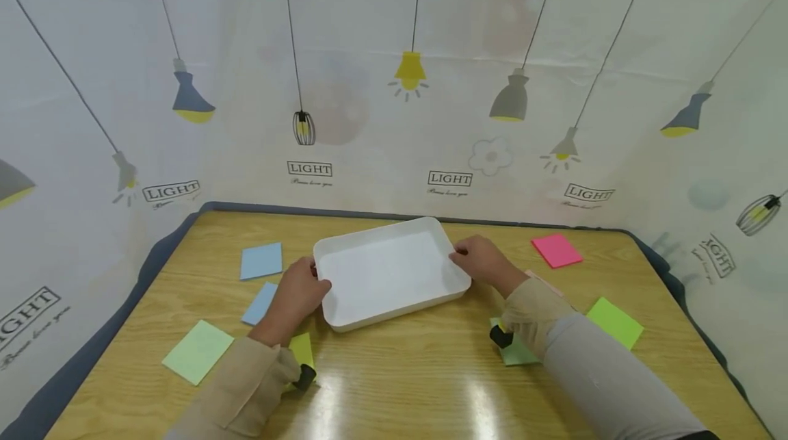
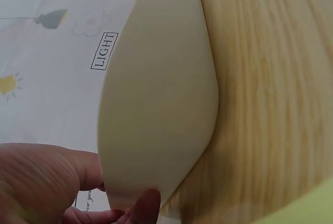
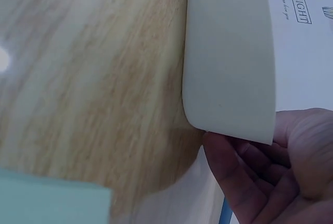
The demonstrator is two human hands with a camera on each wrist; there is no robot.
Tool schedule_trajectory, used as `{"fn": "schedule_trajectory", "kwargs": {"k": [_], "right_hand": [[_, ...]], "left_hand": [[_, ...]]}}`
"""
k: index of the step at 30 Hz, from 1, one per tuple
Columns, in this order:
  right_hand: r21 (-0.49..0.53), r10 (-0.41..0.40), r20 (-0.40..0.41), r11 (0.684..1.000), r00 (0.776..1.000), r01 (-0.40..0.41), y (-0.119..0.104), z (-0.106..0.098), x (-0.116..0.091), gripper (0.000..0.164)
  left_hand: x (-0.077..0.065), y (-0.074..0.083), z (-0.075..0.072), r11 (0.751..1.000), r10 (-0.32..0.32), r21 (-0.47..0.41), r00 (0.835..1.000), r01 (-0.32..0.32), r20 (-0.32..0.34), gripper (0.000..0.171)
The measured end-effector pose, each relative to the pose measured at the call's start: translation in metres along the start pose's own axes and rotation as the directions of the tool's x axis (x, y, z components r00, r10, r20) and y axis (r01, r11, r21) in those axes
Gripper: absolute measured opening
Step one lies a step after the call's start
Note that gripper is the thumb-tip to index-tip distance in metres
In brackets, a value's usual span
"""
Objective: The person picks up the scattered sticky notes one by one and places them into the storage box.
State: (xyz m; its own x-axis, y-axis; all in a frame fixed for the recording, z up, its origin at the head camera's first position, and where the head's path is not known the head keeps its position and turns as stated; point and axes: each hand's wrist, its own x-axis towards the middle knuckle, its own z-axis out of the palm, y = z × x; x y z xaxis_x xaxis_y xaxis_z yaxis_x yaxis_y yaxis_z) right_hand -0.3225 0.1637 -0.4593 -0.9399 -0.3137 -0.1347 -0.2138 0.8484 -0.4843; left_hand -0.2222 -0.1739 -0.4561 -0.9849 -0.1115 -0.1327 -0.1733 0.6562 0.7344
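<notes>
A shallow white rectangular tray (image 1: 390, 269) sits at the middle of the wooden table, its left end turned slightly toward me and nothing inside it. My left hand (image 1: 300, 293) grips the left end, thumb over the rim and fingers outside. At the opposite end, my right hand (image 1: 483, 262) pinches the rim near the right side. From the left wrist, the tray's long outer wall (image 2: 156, 88) stands close over the wood, with the thumb at its near corner. In the right wrist view, fingertips (image 3: 221, 153) reach under the tray's end, and the thumb is partly hidden behind the wall.
Blue sticky notes (image 1: 261, 261), a pale green one (image 1: 198, 352) and a yellow one (image 1: 303, 349) lie on the left. Toward the right are a pink note (image 1: 557, 250), a lime note (image 1: 615, 322) and a mint note (image 1: 517, 352) partly under the sleeve. A lamp-printed curtain (image 1: 369, 84) surrounds the table.
</notes>
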Motion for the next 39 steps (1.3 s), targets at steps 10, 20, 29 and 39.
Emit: {"fn": "schedule_trajectory", "kwargs": {"k": [10,20,29,39], "right_hand": [[0.066,0.021,-0.037,0.998,0.999,-0.018,0.011,0.002,-0.02,0.02],[0.095,-0.001,-0.115,0.995,0.993,0.012,0.019,0.004,-0.045,0.024],[0.144,0.032,-0.151,0.99,0.988,-0.01,0.024,0.006,-0.064,0.028],[0.196,0.089,-0.165,0.979,0.982,-0.056,0.025,0.011,-0.073,0.023]], "left_hand": [[-0.001,0.003,0.007,1.0,0.011,0.002,1.0,-0.011,0.009,0.042],[-0.004,0.012,0.016,0.999,0.021,-0.032,1.0,-0.021,-0.002,0.041],[-0.004,0.018,0.022,1.0,-0.002,-0.019,1.0,0.002,-0.004,0.04],[-0.001,0.022,0.03,0.999,-0.015,-0.037,0.999,0.014,-0.034,0.04]]}}
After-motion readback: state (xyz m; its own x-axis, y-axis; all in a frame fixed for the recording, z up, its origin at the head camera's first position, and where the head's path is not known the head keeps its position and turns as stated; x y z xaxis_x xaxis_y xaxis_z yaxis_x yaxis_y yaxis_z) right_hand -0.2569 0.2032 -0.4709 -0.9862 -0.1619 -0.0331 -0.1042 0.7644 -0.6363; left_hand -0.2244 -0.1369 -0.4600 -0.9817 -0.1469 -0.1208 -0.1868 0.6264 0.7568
